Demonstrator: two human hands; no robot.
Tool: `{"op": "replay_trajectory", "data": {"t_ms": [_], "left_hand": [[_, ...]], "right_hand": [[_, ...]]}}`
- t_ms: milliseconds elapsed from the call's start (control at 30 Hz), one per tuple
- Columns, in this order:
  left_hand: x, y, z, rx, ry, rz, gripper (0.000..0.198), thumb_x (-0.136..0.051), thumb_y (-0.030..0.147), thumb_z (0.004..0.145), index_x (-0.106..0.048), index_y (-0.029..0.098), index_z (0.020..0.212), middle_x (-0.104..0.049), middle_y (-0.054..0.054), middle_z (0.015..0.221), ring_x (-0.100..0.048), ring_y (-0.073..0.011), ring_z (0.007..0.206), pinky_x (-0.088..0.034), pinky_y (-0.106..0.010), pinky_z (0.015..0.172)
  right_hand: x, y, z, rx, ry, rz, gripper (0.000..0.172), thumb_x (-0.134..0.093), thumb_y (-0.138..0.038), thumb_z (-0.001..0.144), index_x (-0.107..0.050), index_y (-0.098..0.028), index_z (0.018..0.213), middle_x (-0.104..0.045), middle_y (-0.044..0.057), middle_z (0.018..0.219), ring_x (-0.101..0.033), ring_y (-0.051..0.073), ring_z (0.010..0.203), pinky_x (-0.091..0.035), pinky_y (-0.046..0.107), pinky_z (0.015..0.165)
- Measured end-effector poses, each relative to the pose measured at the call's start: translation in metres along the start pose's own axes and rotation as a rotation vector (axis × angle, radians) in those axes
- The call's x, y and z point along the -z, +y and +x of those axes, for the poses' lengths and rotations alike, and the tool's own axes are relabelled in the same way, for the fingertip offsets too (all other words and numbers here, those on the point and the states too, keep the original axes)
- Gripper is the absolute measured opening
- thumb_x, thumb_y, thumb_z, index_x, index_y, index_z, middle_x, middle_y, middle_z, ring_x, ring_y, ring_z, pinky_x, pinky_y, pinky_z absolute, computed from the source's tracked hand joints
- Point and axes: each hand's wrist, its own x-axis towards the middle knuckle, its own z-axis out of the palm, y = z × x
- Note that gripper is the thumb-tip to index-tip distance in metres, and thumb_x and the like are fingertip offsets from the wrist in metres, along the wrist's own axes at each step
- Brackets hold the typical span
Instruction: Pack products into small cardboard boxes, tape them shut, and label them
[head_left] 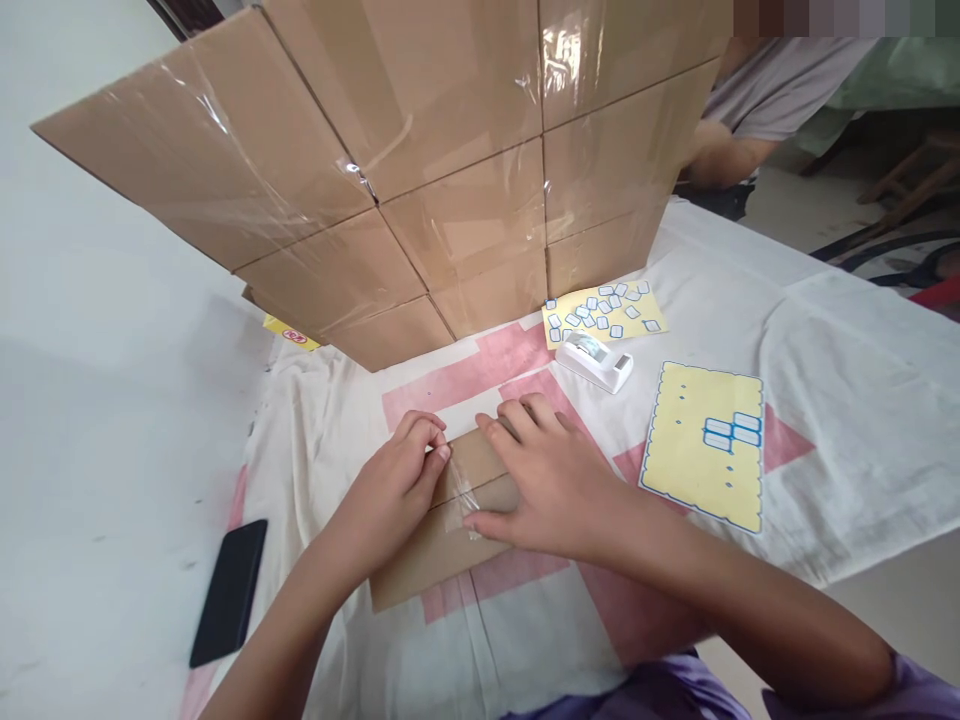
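A small piece of brown cardboard (pixel 420 570) lies on the cloth in front of me, with a seam across it. Strips of clear tape (pixel 466 490) run over the seam, wrinkled and shiny. My left hand (pixel 409 470) is at the cardboard's upper left edge, thumb and forefinger pinched together; what is between them is too small to make out. My right hand (pixel 540 470) rests on the right part of the cardboard with fingers spread, its thumb beside the tape. A white tape dispenser (pixel 595 360) sits beyond my right hand.
A tall panel of taped cardboard (pixel 465 220) stands at the back. Patterned yellow sheets (pixel 697 485) lie on the white and pink cloth (pixel 817 380) at right. A black phone (pixel 229 592) is at left by the wall. Behind the panel sits another person (pixel 772 100).
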Motion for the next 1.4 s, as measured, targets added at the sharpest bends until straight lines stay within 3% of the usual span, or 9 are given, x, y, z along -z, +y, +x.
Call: {"op": "replay_trajectory", "data": {"t_ms": [400,667,833,933,1133,1200,1300,1400], "left_hand": [[-0.008,0.001,0.0,0.017,0.053,0.002,0.02,-0.034,0.038,0.102,-0.045,0.025,0.093,-0.054,0.0,0.102,-0.053,-0.0183,0.089,-0.042,-0.037,0.082],[-0.007,-0.008,0.003,0.052,0.042,-0.212,0.019,-0.044,0.043,0.098,-0.05,0.026,0.093,-0.06,0.0,0.102,-0.057,-0.0185,0.095,-0.044,-0.035,0.088],[-0.008,-0.008,0.001,0.139,0.055,-0.138,0.028,-0.048,0.052,0.094,-0.053,0.028,0.107,-0.065,0.0,0.106,-0.062,-0.0207,0.097,-0.047,-0.036,0.087],[-0.003,-0.006,-0.002,0.057,-0.029,-0.027,0.042,-0.055,0.06,0.089,-0.055,0.031,0.119,-0.066,-0.002,0.118,-0.063,-0.0246,0.105,-0.048,-0.039,0.091],[-0.001,-0.008,-0.004,-0.016,-0.133,-0.034,0.044,-0.051,0.064,0.09,-0.064,0.034,0.12,-0.07,-0.002,0.116,-0.065,-0.028,0.109,-0.051,-0.04,0.095],[-0.004,-0.008,-0.002,-0.038,-0.149,-0.032,0.041,-0.048,0.063,0.092,-0.067,0.035,0.116,-0.072,-0.001,0.112,-0.066,-0.0277,0.106,-0.052,-0.041,0.094],[-0.006,-0.007,0.002,-0.081,-0.156,-0.069,0.042,-0.042,0.06,0.095,-0.071,0.034,0.111,-0.073,-0.002,0.114,-0.067,-0.0272,0.106,-0.053,-0.04,0.094],[0.001,-0.019,0.004,-0.053,0.084,-0.128,0.046,-0.045,0.063,0.092,-0.072,0.032,0.112,-0.071,-0.003,0.125,-0.062,-0.0288,0.119,-0.048,-0.043,0.105]], "right_hand": [[0.001,0.0,-0.001,0.013,-0.005,-0.009,0.073,-0.068,-0.063,0.078,-0.059,-0.014,0.131,-0.058,0.016,0.121,-0.047,0.038,0.115,-0.046,0.056,0.096],[0.0,0.0,-0.003,0.014,0.012,0.0,0.066,-0.064,-0.051,0.084,-0.057,-0.012,0.136,-0.058,0.016,0.124,-0.046,0.038,0.117,-0.046,0.057,0.096],[-0.004,0.001,-0.002,0.009,0.063,0.091,0.063,-0.067,-0.049,0.082,-0.058,-0.015,0.134,-0.057,0.016,0.125,-0.045,0.037,0.121,-0.044,0.057,0.1],[0.001,0.012,-0.007,0.027,0.052,0.222,0.063,-0.067,-0.042,0.083,-0.054,-0.017,0.139,-0.05,0.015,0.138,-0.042,0.034,0.131,-0.041,0.052,0.109],[0.02,0.041,-0.04,0.229,-0.213,0.359,0.108,-0.08,-0.039,0.07,-0.021,-0.031,0.16,-0.019,0.01,0.165,-0.017,0.032,0.154,-0.037,0.049,0.116],[0.016,0.044,-0.051,0.238,-0.179,0.332,0.105,-0.081,-0.033,0.068,-0.027,-0.033,0.158,-0.019,0.009,0.166,-0.021,0.03,0.153,-0.04,0.047,0.114],[0.003,0.047,-0.068,0.292,-0.049,0.312,0.09,-0.083,-0.037,0.066,-0.047,-0.032,0.148,-0.027,0.01,0.162,-0.029,0.03,0.149,-0.041,0.047,0.113],[0.002,0.054,-0.096,0.271,0.131,0.337,0.081,-0.08,-0.045,0.069,-0.052,-0.032,0.143,-0.034,0.011,0.158,-0.038,0.033,0.144,-0.042,0.052,0.111]]}}
